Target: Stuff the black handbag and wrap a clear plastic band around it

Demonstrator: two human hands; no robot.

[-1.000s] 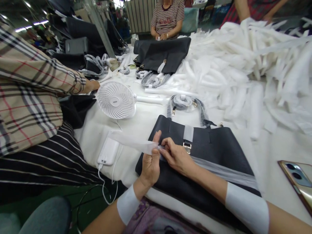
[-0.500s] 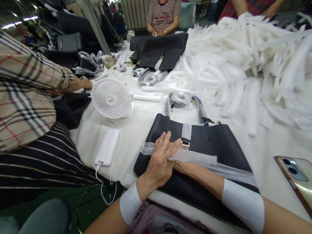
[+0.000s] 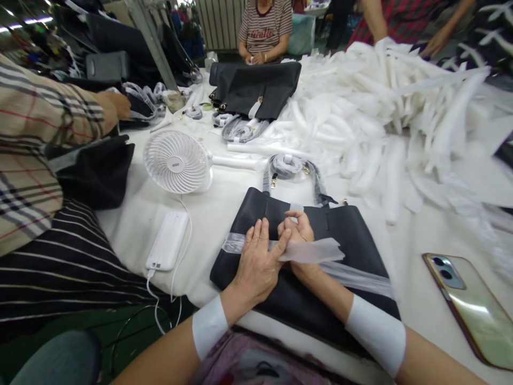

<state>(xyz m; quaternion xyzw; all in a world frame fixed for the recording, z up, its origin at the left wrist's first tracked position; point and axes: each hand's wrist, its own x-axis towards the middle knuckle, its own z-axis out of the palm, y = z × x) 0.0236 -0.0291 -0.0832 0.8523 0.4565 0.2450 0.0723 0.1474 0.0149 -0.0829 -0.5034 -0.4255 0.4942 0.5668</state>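
Note:
A black handbag lies flat before me, its wrapped handles pointing away. A translucent white wrapping strip crosses its front. My left hand lies on the bag and strip with fingers stretched out, its thumb against the strip near my other hand. Close beside it, my right hand is closed, fingers curled over the middle of the bag; what they grip is hidden. A loose strip end passes over that hand and sticks out to the right. The bag's clasp is covered by my hands.
Left of the bag stand a white fan and a cabled power bank. A phone lies at the right. White strips are heaped behind, near another black bag. Co-workers sit or stand around the table; one plaid sleeve is close left.
My right hand has come out from beneath my left, up and over the bag's middle, its fingers curled. The co-worker's arm at left has moved back. The whole view has shifted slightly.

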